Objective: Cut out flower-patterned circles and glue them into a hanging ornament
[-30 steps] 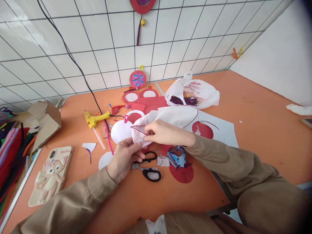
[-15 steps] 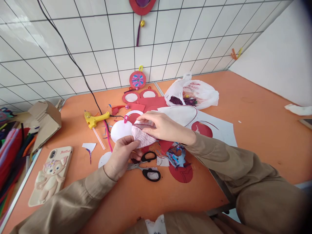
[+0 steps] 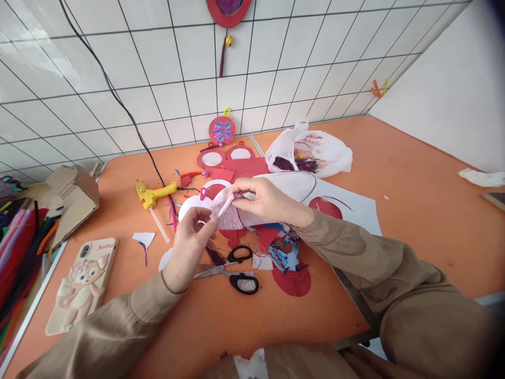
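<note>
Between my hands is a white patterned paper (image 3: 231, 217) with thin reddish-purple lines, folded along its upper part. My left hand (image 3: 192, 245) pinches its left edge between thumb and finger. My right hand (image 3: 268, 199) grips the fold from the right. Behind the paper lie a white disc (image 3: 188, 206) and a white ring with a pink loop (image 3: 202, 193). Black-handled scissors (image 3: 224, 269) lie below the hands, blades partly apart. Red paper pieces and blue scraps (image 3: 286, 253) are beside them.
A yellow glue gun (image 3: 155, 193) and a phone (image 3: 84, 284) are at the left. White paper (image 3: 355, 202) and a plastic bag (image 3: 331, 155) lie to the right. Cardboard (image 3: 77, 197) stands at the far left; red ornaments (image 3: 222, 130) are by the wall.
The patterned paper has turned and is now folded narrow at the top. My left hand has shifted slightly, showing more of the scissor blades. My right hand has closed on the fold.
</note>
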### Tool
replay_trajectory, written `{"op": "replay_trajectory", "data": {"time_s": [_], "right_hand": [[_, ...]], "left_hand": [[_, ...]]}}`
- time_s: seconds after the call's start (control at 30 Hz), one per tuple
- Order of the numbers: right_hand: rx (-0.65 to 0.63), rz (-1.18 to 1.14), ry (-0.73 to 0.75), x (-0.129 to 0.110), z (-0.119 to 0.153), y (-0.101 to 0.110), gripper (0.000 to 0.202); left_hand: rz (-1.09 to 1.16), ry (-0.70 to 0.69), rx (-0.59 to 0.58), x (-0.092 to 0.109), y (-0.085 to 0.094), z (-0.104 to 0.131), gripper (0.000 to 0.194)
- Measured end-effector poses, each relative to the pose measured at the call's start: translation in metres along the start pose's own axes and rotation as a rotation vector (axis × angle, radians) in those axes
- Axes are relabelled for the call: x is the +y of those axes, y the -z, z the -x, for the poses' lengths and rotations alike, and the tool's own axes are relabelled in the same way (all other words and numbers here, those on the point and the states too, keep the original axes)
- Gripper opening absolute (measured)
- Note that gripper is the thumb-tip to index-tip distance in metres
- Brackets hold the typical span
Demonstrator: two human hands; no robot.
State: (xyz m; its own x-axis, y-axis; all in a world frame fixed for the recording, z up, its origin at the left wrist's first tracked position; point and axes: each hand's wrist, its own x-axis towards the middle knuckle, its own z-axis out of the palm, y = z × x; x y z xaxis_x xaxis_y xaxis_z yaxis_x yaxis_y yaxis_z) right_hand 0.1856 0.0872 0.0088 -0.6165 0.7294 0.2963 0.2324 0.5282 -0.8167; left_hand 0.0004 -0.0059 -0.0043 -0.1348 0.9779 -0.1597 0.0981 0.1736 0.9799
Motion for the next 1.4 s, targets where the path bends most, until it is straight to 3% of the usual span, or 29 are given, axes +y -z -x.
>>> {"op": "replay_trajectory", "data": {"time_s": [0.1, 0.2, 0.27, 0.33, 0.47, 0.57, 0.77, 0.97, 1.17, 1.3, 1.4], "right_hand": [[0.064, -0.057, -0.018, -0.005, -0.002, 0.011, 0.013], [0.141, -0.037, -0.059, -0.012, -0.003, 0.022, 0.019], [0.19, -0.038, -0.1, -0.015, -0.003, 0.028, 0.021], [0.233, -0.068, -0.129, -0.017, -0.004, 0.033, 0.018], [0.3, -0.174, -0.163, -0.012, -0.007, 0.042, 0.015], [0.343, -0.233, -0.192, -0.005, -0.009, 0.045, 0.018], [0.379, -0.23, -0.117, 0.002, -0.009, 0.049, 0.019], [0.482, -0.111, -0.001, -0.009, -0.005, 0.057, 0.025], [0.545, -0.113, -0.016, -0.011, -0.004, 0.063, 0.025], [0.495, -0.119, -0.023, 0.003, -0.01, 0.058, 0.02], [0.544, 0.066, -0.01, 0.007, -0.011, 0.055, 0.016]], "left_hand": [[-0.1, -0.189, 0.018, 0.011, 0.008, -0.007, 0.03], [-0.239, -0.364, -0.156, 0.021, 0.014, -0.025, 0.042], [-0.264, -0.414, -0.219, 0.024, 0.014, -0.04, 0.03], [-0.238, -0.383, -0.327, 0.026, 0.013, -0.055, 0.011], [-0.065, -0.195, -0.401, 0.029, 0.008, -0.07, 0.016], [0.008, -0.15, -0.408, 0.033, 0.005, -0.074, 0.022], [-0.056, -0.242, -0.474, 0.04, -0.001, -0.084, 0.024], [-0.151, -0.34, -0.484, 0.055, -0.006, -0.102, 0.03], [-0.123, -0.406, -0.666, 0.067, -0.007, -0.105, 0.025], [-0.091, -0.402, -0.693, 0.069, -0.005, -0.1, 0.02], [-0.052, -0.363, -0.689, 0.068, -0.003, -0.099, 0.022]]}}
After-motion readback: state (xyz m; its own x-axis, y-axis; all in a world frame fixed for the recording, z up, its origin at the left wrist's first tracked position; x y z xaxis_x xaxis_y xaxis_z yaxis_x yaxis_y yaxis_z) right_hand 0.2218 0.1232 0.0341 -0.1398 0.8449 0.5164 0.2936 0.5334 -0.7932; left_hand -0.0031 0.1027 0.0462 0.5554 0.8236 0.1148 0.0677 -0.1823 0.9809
